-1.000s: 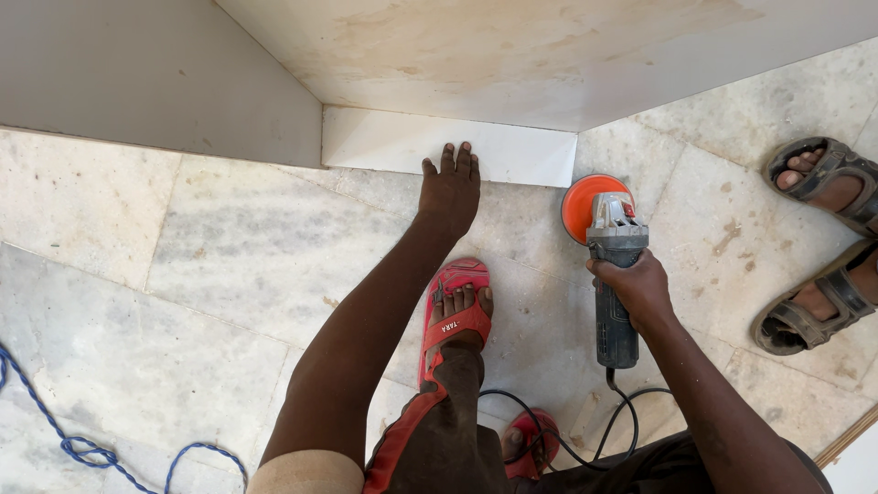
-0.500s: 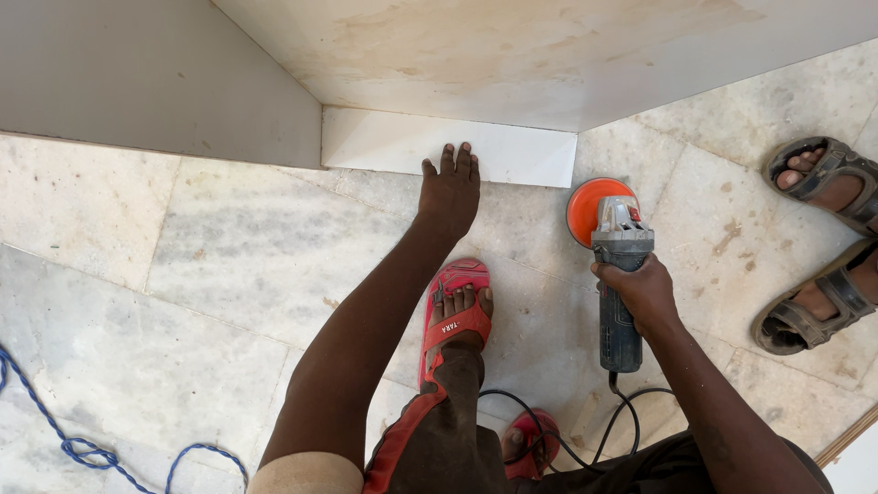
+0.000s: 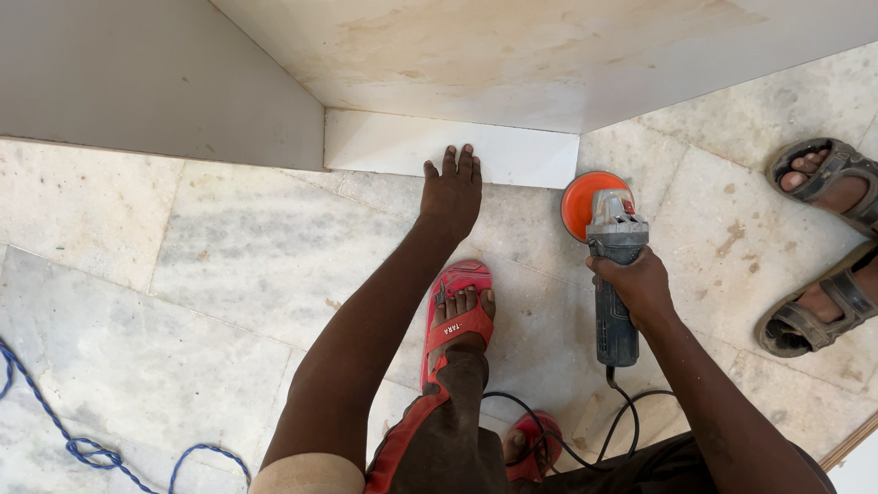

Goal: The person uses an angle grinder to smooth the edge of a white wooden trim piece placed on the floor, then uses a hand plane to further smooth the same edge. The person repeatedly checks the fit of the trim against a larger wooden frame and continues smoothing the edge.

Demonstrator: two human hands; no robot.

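— Head view: left hand [image 3: 453, 194] spread flat on floor [image 3: 229, 265] by skirting [image 3: 402, 144]; right hand [image 3: 636, 285] clamped around grinder [image 3: 611, 274], disc [image 3: 585, 199] far right at skirting.
— Risky: could skid left into fingers, or snag cable [image 3: 567, 430].

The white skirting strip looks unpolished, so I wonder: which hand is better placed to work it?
Probably the right hand: it grips the grinder beside the strip; the left hand is empty.
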